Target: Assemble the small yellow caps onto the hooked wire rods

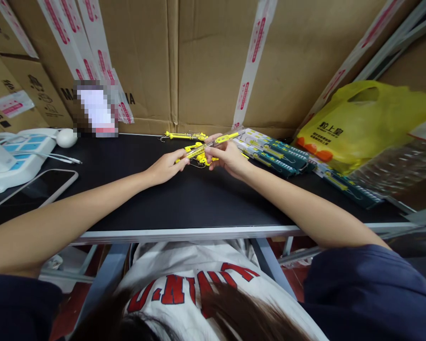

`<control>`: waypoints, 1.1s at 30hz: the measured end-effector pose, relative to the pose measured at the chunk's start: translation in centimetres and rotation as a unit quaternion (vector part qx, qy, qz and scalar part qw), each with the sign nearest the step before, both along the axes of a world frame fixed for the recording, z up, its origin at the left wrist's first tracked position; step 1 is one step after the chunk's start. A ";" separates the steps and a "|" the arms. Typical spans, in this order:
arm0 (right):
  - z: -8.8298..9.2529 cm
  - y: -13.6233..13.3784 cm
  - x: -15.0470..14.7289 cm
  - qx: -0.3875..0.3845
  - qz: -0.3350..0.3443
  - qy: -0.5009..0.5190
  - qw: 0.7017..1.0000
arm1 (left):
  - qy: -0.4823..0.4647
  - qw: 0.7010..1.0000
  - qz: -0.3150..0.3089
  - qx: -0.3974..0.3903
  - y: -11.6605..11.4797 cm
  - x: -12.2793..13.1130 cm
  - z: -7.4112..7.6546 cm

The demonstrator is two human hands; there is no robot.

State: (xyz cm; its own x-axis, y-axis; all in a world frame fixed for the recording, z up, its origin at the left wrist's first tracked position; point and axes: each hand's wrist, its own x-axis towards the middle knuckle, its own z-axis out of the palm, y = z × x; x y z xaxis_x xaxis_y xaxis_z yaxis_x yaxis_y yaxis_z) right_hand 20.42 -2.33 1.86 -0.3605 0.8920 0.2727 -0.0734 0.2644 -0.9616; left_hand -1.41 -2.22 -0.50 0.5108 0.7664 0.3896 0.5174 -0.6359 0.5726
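Observation:
Both my hands meet over the middle of the black table (184,199). My left hand (165,166) pinches the near end of a thin yellow tool in a clear sleeve (213,143). My right hand (227,155) is closed round the same sleeve further along, holding it tilted up to the right. A few more loose yellow tools (199,158) lie under my hands, and another yellow tool (184,136) lies just behind them by the cardboard.
Packaged tools on dark green cards (280,154) are spread to the right, beside a yellow plastic bag (369,123). At the left sit a white power strip (14,158), a white mouse (66,138) and a tablet (39,187). Taped cardboard boxes (199,61) wall the back.

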 end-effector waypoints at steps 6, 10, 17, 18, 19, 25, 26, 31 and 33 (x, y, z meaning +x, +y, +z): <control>0.6 0.9 0.7 -0.009 -0.040 0.008 0.999 | -0.041 0.999 0.008 -0.029 -0.2 0.0 0.1; 0.9 1.8 1.4 -0.004 -0.086 0.009 0.996 | -0.054 0.998 0.006 -0.035 -0.4 -0.1 0.1; 0.8 3.6 2.5 0.014 -0.113 0.002 0.994 | -0.053 0.998 0.014 -0.016 -0.4 -0.1 0.3; 0.9 3.9 2.6 0.015 -0.120 0.005 0.993 | -0.054 0.998 0.015 -0.015 -0.4 -0.1 0.3; 1.0 4.2 2.8 0.014 -0.129 0.009 0.991 | -0.055 0.998 0.015 -0.014 -0.5 -0.1 0.4; 1.9 6.0 4.7 0.016 -0.166 -0.001 0.986 | -0.058 0.998 -0.013 -0.014 -0.8 0.0 0.6; 2.0 6.2 5.0 0.020 -0.177 -0.004 0.984 | -0.058 0.998 -0.016 -0.013 -0.8 0.0 0.6; 1.9 6.6 6.3 0.064 -0.256 -0.146 0.954 | -0.056 0.998 -0.023 -0.003 -0.9 0.0 0.6; 1.8 6.5 6.7 0.116 -0.286 -0.274 0.911 | -0.056 0.998 -0.025 0.002 -0.9 0.0 0.6</control>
State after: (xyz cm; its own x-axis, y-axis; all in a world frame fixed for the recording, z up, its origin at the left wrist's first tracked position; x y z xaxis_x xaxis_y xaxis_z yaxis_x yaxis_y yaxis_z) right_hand 27.16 4.18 3.69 0.0072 0.9181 0.3962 0.6146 0.3085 -0.7260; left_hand -1.40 -3.13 0.10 0.5007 0.7394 0.4501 0.4184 -0.6619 0.6219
